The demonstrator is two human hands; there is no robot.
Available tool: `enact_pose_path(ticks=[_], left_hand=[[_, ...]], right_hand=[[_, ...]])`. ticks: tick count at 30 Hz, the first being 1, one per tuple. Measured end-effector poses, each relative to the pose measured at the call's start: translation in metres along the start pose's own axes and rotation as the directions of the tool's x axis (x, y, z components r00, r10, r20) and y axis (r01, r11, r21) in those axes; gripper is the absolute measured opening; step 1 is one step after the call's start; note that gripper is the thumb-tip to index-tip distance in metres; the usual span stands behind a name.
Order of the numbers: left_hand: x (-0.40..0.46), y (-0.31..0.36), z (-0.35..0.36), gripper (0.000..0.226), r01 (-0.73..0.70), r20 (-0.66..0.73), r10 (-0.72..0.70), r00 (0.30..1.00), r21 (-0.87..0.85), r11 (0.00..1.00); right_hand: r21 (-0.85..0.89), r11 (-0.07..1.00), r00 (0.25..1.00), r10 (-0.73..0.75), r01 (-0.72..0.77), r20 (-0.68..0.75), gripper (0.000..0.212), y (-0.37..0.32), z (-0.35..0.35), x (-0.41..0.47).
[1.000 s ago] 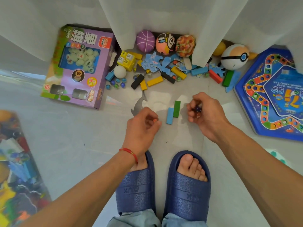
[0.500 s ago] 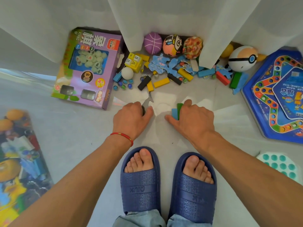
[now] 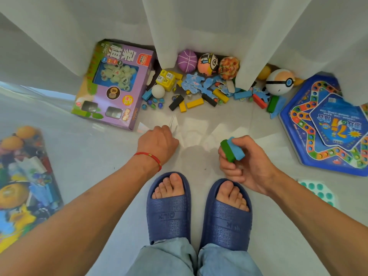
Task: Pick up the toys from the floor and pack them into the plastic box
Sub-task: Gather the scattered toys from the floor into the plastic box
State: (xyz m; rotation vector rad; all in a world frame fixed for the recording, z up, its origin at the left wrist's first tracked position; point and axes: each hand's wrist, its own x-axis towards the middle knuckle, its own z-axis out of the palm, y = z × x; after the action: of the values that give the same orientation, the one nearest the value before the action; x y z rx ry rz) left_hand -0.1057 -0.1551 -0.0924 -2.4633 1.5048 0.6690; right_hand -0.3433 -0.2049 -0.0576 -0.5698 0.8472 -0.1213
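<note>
Right hand pinches green block and blue block, long axes pointing lower right; left hand curled, contents hidden.

green block and blue block stacked side by side, tilted, off the floor in right hand, loose blocks, marbles, puzzle pieces, balls scattered by curtain edge
</note>
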Motion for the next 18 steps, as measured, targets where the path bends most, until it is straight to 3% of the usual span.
enact_pose_path(ticks=[2,4,6,8,9,11,14,18], left_hand=[[-0.019,-0.007,-0.012,0.032,0.074,0.096,-0.053,0.994,-0.235,0.969],[-0.05,-0.016,-0.026,0.031,0.23,0.225,-0.128,0.966,-0.521,0.822],[-0.085,-0.031,-0.043,0.019,0.397,0.384,-0.128,0.914,-0.785,0.476],[-0.122,-0.051,-0.062,0.008,0.444,0.437,-0.084,0.895,-0.89,0.105],[-0.142,-0.063,-0.072,0.006,0.424,0.425,-0.075,0.902,-0.905,-0.031],[-0.183,-0.089,-0.092,0.006,0.334,0.359,-0.099,0.928,-0.92,-0.204],[-0.246,-0.136,-0.117,0.01,0.181,0.254,-0.184,0.949,-0.923,-0.34],[-0.317,-0.205,-0.132,0.013,0.085,0.181,-0.396,0.9,-0.965,-0.246]], right_hand=[[0.026,0.999,0.997,-0.044,0.042,0.069,0.031,-0.008,0.013,-0.008],[-0.015,0.996,0.99,-0.091,0.093,0.112,0.03,-0.024,0.042,-0.016],[-0.162,0.976,0.983,-0.126,0.146,0.133,0.027,-0.043,0.084,-0.022],[-0.442,0.875,0.98,-0.162,0.195,0.112,0.03,-0.061,0.136,-0.027],[-0.563,0.8,0.978,-0.175,0.208,0.114,0.032,-0.069,0.164,-0.03],[-0.708,0.674,0.977,-0.144,0.212,0.155,0.034,-0.08,0.223,-0.037],[-0.832,0.538,0.979,0.058,0.133,0.194,0.032,-0.087,0.308,-0.046],[-0.952,0.296,0.928,0.326,0.083,0.182,0.028,-0.07,0.412,-0.055]])
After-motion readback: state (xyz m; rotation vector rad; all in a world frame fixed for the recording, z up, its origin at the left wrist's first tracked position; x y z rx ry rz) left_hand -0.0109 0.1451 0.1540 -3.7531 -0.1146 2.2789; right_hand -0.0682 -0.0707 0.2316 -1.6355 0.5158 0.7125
